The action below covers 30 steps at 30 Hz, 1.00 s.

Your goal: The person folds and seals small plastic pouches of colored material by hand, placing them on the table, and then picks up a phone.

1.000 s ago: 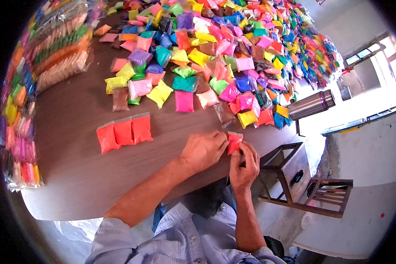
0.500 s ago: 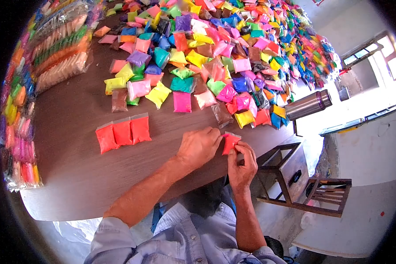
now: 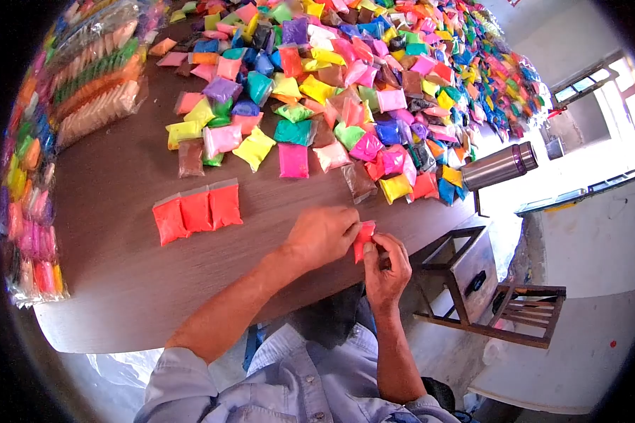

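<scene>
A small red packet [image 3: 363, 241] in clear plastic is between my two hands, above the table's near edge. My left hand [image 3: 324, 235] has its fingers curled closed at the packet's left edge. On the other side, my right hand [image 3: 388, 271] pinches the packet between thumb and fingers. To the left, three red packets [image 3: 197, 210] lie side by side in a row on the dark table [image 3: 261, 204]. Just beyond my hands lie a brown packet [image 3: 358, 182] and a yellow packet [image 3: 395, 187].
A big heap of coloured packets [image 3: 317, 88] covers the far side of the table. Bagged rows of packets [image 3: 99, 92] line the left edge. A steel flask [image 3: 499, 166] lies at the right edge, with a wooden stool [image 3: 466, 275] below it.
The red packet has been drawn slightly left and down and now looks narrower, turned or folded. My left hand has shifted a little to the right, up against it.
</scene>
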{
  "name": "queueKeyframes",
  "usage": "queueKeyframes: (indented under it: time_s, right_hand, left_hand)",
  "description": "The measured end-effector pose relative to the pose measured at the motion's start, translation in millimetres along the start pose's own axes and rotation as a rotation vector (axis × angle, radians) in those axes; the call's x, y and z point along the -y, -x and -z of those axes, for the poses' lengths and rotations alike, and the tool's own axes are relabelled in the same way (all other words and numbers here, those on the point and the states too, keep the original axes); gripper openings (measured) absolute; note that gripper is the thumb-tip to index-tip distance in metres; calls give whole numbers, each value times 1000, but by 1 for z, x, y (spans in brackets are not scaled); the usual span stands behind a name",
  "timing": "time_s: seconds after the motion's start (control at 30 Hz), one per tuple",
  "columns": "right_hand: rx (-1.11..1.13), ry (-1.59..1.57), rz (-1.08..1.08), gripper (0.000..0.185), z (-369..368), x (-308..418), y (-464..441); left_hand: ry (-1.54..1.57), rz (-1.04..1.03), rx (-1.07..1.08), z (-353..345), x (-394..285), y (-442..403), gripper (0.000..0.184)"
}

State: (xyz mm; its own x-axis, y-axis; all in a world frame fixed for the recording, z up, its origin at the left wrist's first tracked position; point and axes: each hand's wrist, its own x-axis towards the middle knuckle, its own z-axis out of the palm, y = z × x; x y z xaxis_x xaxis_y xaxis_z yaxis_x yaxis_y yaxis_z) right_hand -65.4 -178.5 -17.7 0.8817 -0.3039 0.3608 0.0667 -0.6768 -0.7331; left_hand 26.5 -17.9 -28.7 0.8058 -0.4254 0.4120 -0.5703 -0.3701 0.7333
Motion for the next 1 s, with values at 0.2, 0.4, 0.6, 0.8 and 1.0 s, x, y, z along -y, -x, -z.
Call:
queueKeyframes:
  time_s: [0.2, 0.4, 0.6, 0.8, 1.0]
  right_hand:
    - [-36, 31, 103, 23, -3, -5, 0]
    - [-48, 43, 113, 23, -4, -11, 1]
    - [-53, 30, 128, 22, -5, -7, 0]
    - [-49, 47, 91, 22, -5, -8, 1]
    - [-61, 43, 86, 20, -7, -8, 1]
  left_hand:
    - [-77, 64, -34, 0, 0, 0, 14]
    - [95, 27, -50, 1, -8, -1, 13]
    - [36, 91, -34, -3, -3, 0, 13]
    - [58, 127, -107, 3, -3, -3, 13]
    - [82, 6, -72, -2, -6, -1, 14]
